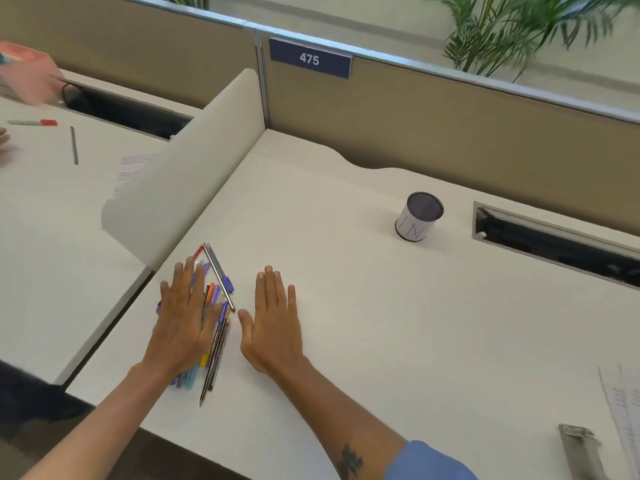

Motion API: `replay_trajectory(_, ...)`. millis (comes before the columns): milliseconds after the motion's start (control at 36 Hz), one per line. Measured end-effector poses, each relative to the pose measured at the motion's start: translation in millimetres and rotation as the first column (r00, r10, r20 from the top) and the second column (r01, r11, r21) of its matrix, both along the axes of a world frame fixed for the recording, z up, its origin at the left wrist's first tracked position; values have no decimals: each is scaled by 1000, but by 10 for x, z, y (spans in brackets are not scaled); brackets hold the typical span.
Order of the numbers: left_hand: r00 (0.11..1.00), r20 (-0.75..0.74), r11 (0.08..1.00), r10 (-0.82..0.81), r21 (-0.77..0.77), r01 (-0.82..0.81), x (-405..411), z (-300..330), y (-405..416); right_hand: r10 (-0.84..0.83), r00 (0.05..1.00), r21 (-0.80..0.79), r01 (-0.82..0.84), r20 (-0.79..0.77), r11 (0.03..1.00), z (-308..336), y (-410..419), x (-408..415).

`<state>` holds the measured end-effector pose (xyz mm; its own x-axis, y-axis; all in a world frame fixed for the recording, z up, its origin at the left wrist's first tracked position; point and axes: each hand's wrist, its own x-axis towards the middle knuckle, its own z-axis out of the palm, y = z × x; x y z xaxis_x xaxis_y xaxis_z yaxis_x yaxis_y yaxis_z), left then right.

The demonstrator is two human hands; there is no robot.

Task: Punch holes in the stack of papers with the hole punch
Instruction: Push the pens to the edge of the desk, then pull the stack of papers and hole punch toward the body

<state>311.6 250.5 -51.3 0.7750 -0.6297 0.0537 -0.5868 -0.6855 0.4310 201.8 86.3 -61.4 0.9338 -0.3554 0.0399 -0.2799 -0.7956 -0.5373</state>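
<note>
Both hands lie flat, fingers spread, holding nothing: left hand point(181, 318) on a pile of pens point(213, 327), right hand point(273, 323) on the bare table point(346, 306) beside it. Far right of the pens, papers point(623, 410) run lengthwise away from the near edge, with a grey object point(581, 452), possibly the punch, alongside

A white table point(346, 278) stands against a tan partition wall point(450, 123) with a metal top rail and a blue sign "475" point(310, 58), a white side divider point(194, 161) separates a neighbouring desk point(52, 209), and green palm leaves point(512, 29) rise behind.
</note>
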Motion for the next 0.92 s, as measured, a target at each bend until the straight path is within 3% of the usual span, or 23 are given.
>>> replay_trajectory(222, 999, 21, 998, -40, 47, 39, -541, 87, -689, -14, 999, -25, 13, -36, 1000, 140, -683, -763)
replay_trajectory(528, 969, -6, 963, -248, 111, 247, -1493, 174, -1783, -166, 984, -67, 161, -60, 985, 302, -1690, -2069)
replay_trajectory(917, 863, -90, 857, -498, 98, 505, -2857, 293, -3235, -394, 919, -94, 391, -23, 916, 414, -2834, -3836)
